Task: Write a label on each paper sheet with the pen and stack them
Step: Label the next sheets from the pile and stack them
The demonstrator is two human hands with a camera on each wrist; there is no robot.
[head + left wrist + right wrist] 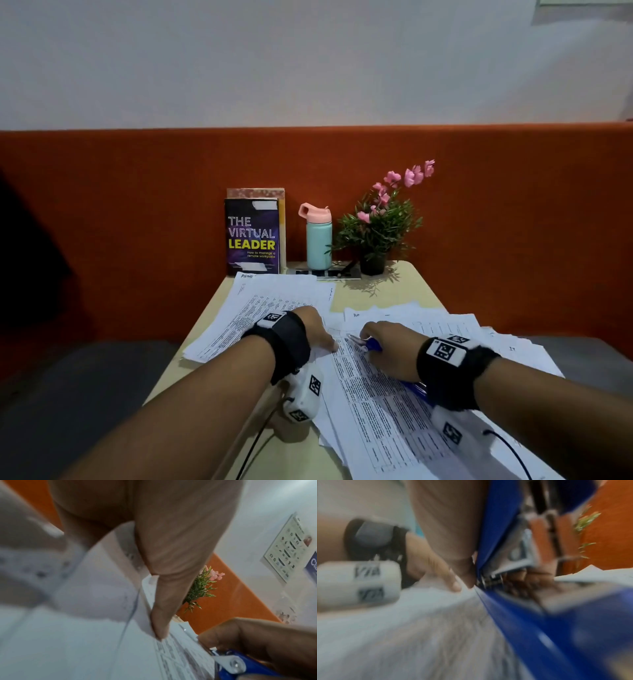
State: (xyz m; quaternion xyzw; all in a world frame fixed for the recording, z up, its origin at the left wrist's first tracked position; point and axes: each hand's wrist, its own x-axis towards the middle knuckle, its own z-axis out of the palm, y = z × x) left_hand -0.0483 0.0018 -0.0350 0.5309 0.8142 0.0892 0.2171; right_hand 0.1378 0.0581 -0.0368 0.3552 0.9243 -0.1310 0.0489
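Note:
Printed paper sheets [376,404] lie fanned across the small beige table [404,287], with another pile [274,301] at the left. My left hand [318,330] rests on the top sheet with its fingers [160,618] flat, pressing the paper down. Just to its right, my right hand [387,346] grips a blue tool with metal parts [371,344] that looks like a stapler [530,622], not a pen. Its metal nose sits at the sheet's upper corner, close to my left fingertips. No pen is in view.
At the table's far edge stand a book [251,236], a teal bottle with a pink lid [318,240] and a potted plant with pink flowers [376,226], against an orange partition [137,205]. More sheets [445,325] spread to the right, past the table's edge.

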